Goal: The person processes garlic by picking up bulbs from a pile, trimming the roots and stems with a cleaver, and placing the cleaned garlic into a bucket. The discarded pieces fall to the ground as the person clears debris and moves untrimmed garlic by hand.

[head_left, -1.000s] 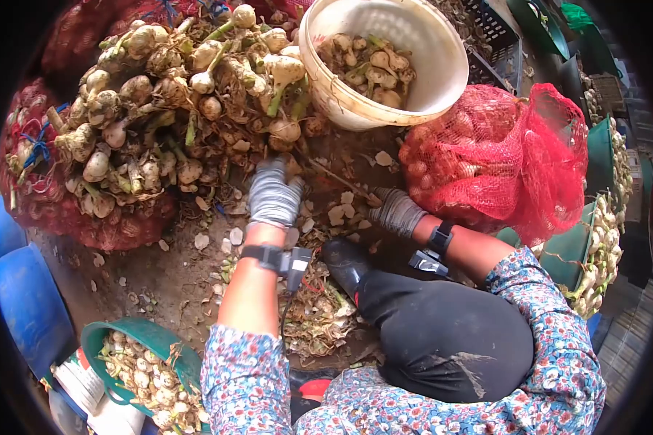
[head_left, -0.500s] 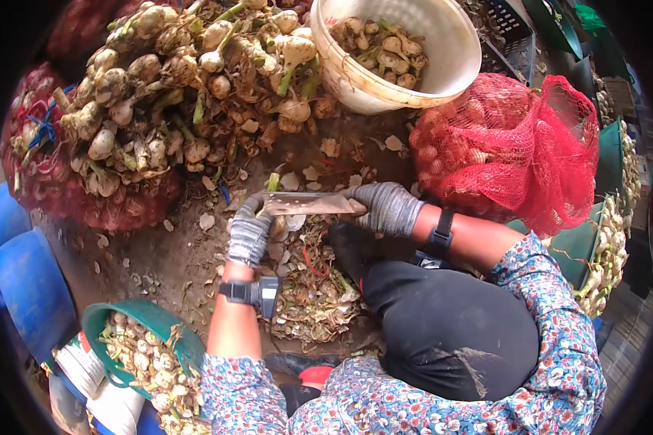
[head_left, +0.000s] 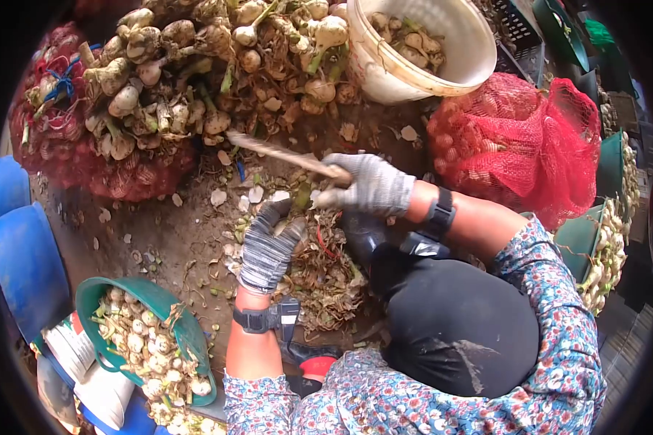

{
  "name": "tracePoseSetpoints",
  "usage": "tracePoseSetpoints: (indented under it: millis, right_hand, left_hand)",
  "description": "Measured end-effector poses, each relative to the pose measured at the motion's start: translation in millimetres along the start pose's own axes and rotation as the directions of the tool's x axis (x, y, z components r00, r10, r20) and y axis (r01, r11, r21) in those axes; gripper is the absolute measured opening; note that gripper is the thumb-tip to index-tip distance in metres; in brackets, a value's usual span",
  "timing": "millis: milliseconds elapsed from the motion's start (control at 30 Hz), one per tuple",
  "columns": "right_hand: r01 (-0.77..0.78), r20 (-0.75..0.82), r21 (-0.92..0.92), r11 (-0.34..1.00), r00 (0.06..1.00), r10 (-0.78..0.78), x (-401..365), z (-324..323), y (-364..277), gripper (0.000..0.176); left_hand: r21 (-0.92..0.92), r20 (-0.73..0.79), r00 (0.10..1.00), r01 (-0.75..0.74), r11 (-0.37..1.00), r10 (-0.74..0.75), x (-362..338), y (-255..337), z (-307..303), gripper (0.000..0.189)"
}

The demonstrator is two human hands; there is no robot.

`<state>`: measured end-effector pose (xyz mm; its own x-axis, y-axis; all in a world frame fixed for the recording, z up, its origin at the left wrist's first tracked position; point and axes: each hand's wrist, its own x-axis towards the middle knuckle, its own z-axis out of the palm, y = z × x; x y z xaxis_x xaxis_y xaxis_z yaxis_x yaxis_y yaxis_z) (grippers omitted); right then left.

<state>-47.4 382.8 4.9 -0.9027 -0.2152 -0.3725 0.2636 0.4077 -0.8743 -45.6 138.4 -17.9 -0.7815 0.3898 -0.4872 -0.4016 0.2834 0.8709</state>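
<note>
Right hand (head_left: 374,185) raised knife (head_left: 283,154); left hand (head_left: 268,246) withdrew.

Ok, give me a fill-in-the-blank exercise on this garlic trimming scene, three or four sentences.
The knife is gripped by the person's ___ hand.
The mesh sack is ___.
The basin at lower left is ___.
The round basket at the top is ___.
Missing words: right; red; green; white.
</note>
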Motion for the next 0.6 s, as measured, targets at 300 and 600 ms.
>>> tracePoseSetpoints:
  millis: [300,600]
  right_hand:
    - [-0.698,0.526,0.55,0.459,0.716,0.459,33.5,20.5,-11.6,0.04]
    - [-0.141,0.06,-0.083,0.987,0.987,0.146,30.5,36.1,15.2,0.034]
  left_hand:
    - [-0.496,-0.058,0.985,-0.169,0.852,0.162,-19.7,7.3,-5.2,0.099]
    - [-0.585,-0.099,0.968,-0.243,0.774,0.23,1.6,-16.2,-11.4,0.088]
